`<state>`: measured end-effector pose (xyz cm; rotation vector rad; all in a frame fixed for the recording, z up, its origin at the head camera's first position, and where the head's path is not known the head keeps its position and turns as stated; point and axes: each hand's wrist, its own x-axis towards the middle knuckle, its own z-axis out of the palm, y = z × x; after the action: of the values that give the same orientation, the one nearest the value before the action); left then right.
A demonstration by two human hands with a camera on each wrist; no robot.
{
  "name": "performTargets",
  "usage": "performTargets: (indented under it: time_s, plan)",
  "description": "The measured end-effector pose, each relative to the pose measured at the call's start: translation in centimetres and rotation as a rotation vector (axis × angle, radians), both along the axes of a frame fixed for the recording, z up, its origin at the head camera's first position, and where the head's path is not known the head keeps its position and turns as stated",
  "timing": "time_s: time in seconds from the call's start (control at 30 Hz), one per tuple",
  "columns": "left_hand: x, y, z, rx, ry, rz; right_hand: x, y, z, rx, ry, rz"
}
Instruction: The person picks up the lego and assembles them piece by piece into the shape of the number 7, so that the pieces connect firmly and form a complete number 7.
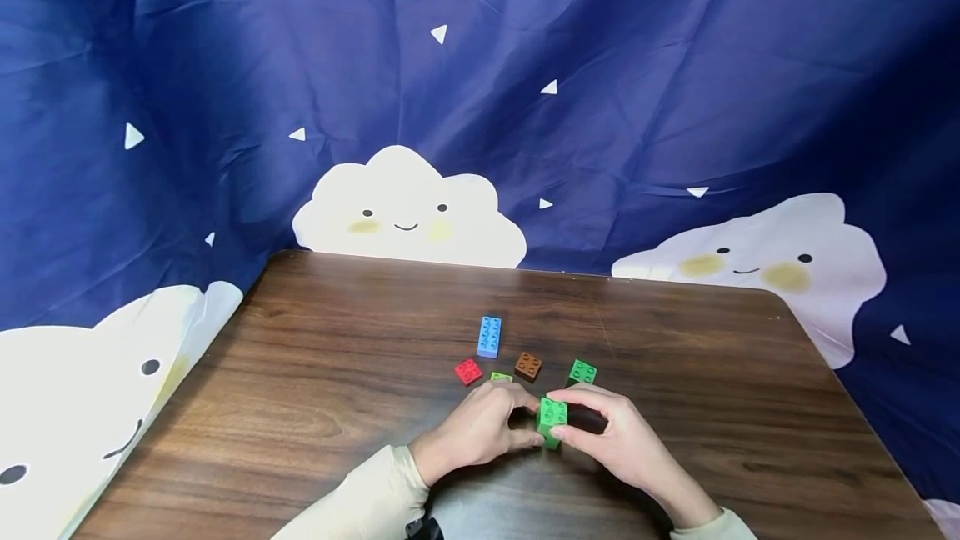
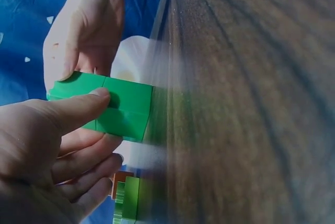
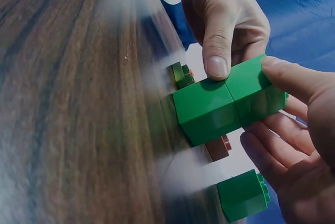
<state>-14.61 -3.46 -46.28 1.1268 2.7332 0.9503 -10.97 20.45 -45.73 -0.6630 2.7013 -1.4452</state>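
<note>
Two green bricks (image 1: 552, 412) stand stacked, studs up, with a seam between them showing in both wrist views. My left hand (image 1: 486, 423) pinches the stack from the left, its thumb (image 3: 216, 59) close to the seam. From the right, my right hand (image 1: 618, 432) grips the upper brick (image 3: 259, 96) between thumb and fingers. The lower brick (image 3: 207, 111) is right at the tabletop. Behind my right hand sits another green brick (image 3: 242, 196). A lime brick (image 1: 501, 377), partly hidden, is just beyond my left hand.
On the brown wooden table (image 1: 337, 340), a long blue brick (image 1: 489, 337) lies farthest back. A red brick (image 1: 468, 371) is to the left and a brown brick (image 1: 528, 366) in the middle. A dark blue curtain (image 1: 480, 65) with clouds hangs behind the table.
</note>
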Motion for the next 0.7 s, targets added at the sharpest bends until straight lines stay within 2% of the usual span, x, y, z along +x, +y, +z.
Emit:
performTargets:
  time_s: [0.27,0.47,0.57,0.7]
  plan:
    - [0.0,0.1,0.1,-0.024,0.016,0.002,-0.2,1.1,0.3,0.104,0.011,-0.016]
    - [0.0,0.2,0.1,-0.036,0.052,0.005,-0.8,2.8,-0.1,0.019,0.039,0.007]
    - [0.0,0.2,0.1,-0.037,0.049,0.005,-1.2,3.4,-0.3,0.002,0.085,-0.029]
    - [0.0,0.1,0.0,-0.039,0.034,0.007,-1.8,3.8,-0.6,0.029,0.126,-0.111]
